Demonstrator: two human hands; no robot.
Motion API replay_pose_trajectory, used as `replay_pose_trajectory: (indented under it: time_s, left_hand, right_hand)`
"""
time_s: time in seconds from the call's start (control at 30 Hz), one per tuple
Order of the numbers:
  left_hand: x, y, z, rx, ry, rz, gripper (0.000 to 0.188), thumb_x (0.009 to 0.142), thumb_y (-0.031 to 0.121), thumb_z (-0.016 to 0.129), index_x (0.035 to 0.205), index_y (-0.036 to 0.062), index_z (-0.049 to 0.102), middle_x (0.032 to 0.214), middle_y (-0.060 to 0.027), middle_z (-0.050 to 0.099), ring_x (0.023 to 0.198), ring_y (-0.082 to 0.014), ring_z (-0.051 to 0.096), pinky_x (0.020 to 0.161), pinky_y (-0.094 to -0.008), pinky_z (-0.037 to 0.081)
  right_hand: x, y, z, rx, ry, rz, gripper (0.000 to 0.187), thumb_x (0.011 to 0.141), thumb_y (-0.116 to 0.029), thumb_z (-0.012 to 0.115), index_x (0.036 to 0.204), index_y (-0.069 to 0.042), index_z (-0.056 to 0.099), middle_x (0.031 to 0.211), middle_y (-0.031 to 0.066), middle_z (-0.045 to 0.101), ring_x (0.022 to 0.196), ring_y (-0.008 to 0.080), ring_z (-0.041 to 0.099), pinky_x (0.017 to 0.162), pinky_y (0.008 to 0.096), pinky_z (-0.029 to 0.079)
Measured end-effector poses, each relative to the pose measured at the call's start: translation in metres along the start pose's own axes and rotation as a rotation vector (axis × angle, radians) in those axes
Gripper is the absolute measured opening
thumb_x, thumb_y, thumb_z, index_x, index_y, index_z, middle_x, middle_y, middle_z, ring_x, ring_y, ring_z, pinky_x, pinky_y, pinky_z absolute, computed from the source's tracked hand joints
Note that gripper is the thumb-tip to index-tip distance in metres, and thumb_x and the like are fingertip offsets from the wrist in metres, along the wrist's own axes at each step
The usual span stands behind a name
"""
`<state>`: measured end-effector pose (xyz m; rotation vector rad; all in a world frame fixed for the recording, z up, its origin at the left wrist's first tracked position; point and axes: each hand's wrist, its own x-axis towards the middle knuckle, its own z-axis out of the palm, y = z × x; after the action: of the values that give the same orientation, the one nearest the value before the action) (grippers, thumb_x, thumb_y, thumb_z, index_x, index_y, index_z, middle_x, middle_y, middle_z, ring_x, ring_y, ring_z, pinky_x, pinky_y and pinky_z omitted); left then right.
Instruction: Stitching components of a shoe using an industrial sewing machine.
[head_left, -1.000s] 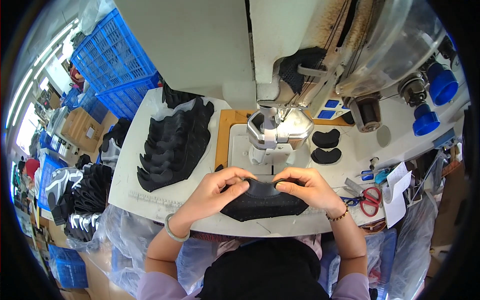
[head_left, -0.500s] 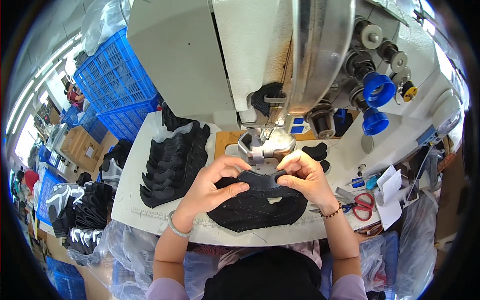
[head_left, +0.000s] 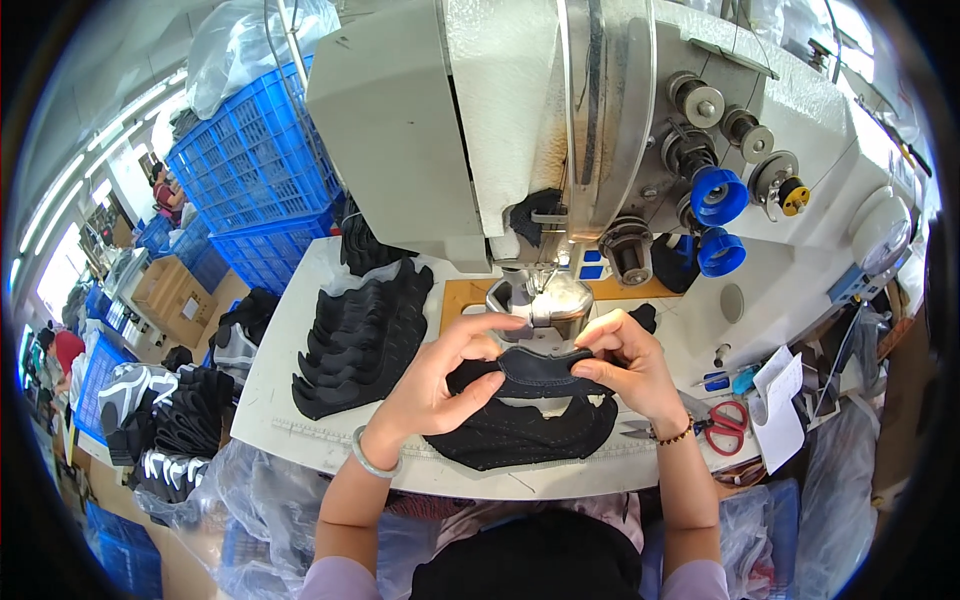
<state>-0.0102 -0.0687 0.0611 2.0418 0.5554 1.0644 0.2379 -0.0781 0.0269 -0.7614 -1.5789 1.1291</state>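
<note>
A small curved black shoe piece (head_left: 543, 375) with a stitched edge is stretched between my two hands, just in front of the sewing machine's (head_left: 390, 130) needle area. My left hand (head_left: 445, 378) pinches its left end between thumb and fingers, the index finger reaching toward the metal bed. At its right end my right hand (head_left: 640, 372) grips with thumb and fingertips. Below lies a larger black fabric piece (head_left: 525, 438) on the white table; whether it joins the held piece is hard to see.
Left on the table lies a row of overlapping black pieces (head_left: 362, 340). Red-handled scissors (head_left: 727, 425) and white paper (head_left: 780, 410) lie at the right. Blue crates (head_left: 255, 150) are stacked behind on the left, with shoe parts (head_left: 180, 410) nearer. Other people are far left.
The view has shifted, so the machine sits differently in the picture. Both hands still hold the small piece, now lifted slightly away from the larger one, with more of its face showing.
</note>
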Motion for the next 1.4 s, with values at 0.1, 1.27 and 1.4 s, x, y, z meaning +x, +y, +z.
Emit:
replay_pose_trajectory:
  time_s: [0.1,1.27,1.4]
  left_hand:
    - [-0.002,0.002,0.001,0.040,-0.003,0.015,0.046,0.083,-0.002,0.059,0.127,-0.0016,0.044,0.121,-0.0091,0.057,0.082,-0.0114,0.057,0.081,-0.0265,0.044]
    - [-0.028,-0.021,0.017,0.089,0.120,-0.202,0.030,0.092,0.008,0.057,0.121,0.0015,0.055,0.065,0.0056,0.051,0.060,-0.0004,0.038,0.055,-0.0176,0.028]
    - [-0.031,-0.022,0.018,0.095,0.146,-0.276,0.022,0.092,0.011,0.059,0.112,0.0023,0.062,0.077,-0.0002,0.062,0.069,-0.0023,0.050,0.061,-0.0191,0.037]
  right_hand:
    - [-0.001,-0.002,0.003,0.002,0.006,-0.035,0.026,0.082,-0.002,0.070,0.104,-0.005,0.056,0.072,-0.0062,0.053,0.068,0.0012,0.043,0.066,0.0180,0.035]
    - [-0.006,0.019,0.008,-0.016,-0.069,0.067,0.024,0.084,-0.009,0.071,0.104,-0.005,0.058,0.079,-0.0031,0.062,0.071,0.0009,0.051,0.064,0.0173,0.039]
    - [-0.005,0.021,0.008,-0.015,-0.071,0.069,0.023,0.085,-0.010,0.070,0.104,-0.005,0.058,0.080,-0.0029,0.062,0.071,0.0010,0.052,0.064,0.0174,0.040]
